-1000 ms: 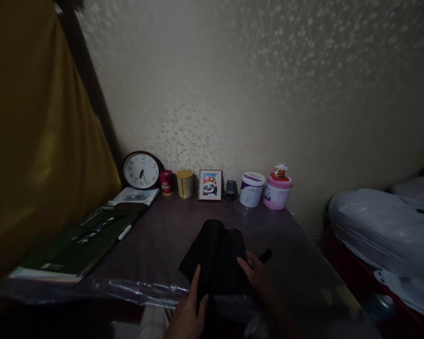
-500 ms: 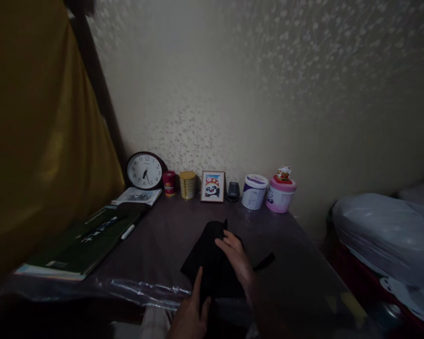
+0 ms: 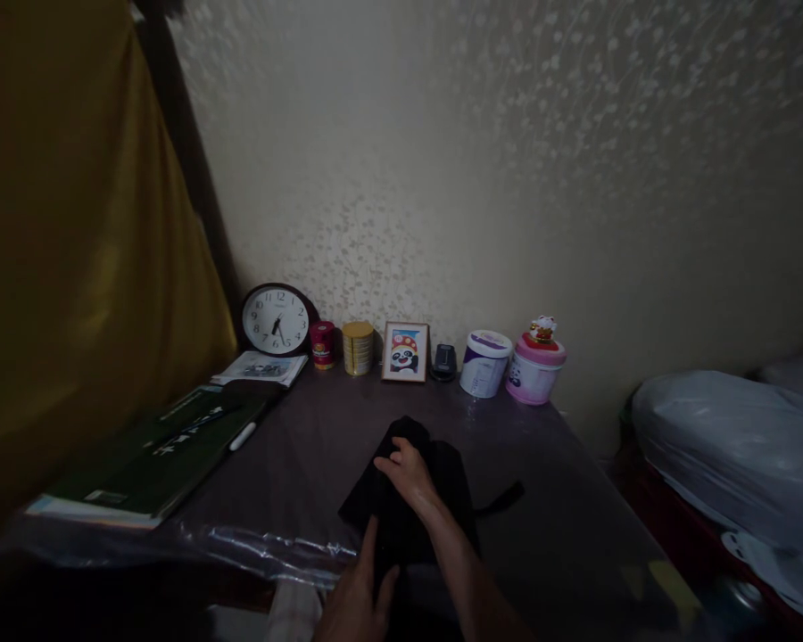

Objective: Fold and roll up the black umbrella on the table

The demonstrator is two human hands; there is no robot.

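A black cloth item (image 3: 451,473) with a narrow strap sticking out to the right lies near the front of the table, partly folded over itself. Its exact kind is hard to make out in the dim light. My right hand (image 3: 408,474) is on top of it, fingers bent and closed on a fold of the cloth. Lower down, my left hand (image 3: 358,593) rests at the cloth's near left part. Its index finger is stretched out onto the fabric and the thumb stands apart.
Along the wall stand a clock (image 3: 276,321), a red tin (image 3: 322,346), a yellow tin (image 3: 358,349), a framed panda picture (image 3: 405,353), a white tub (image 3: 485,367) and a pink tub (image 3: 535,373). Green book (image 3: 174,455) and white pen (image 3: 242,437) lie left; wrapped bundle (image 3: 723,446) right.
My right hand has moved left across the black cloth, and its upper part now lies folded differently, with the raised corner gone. My left hand has barely moved.
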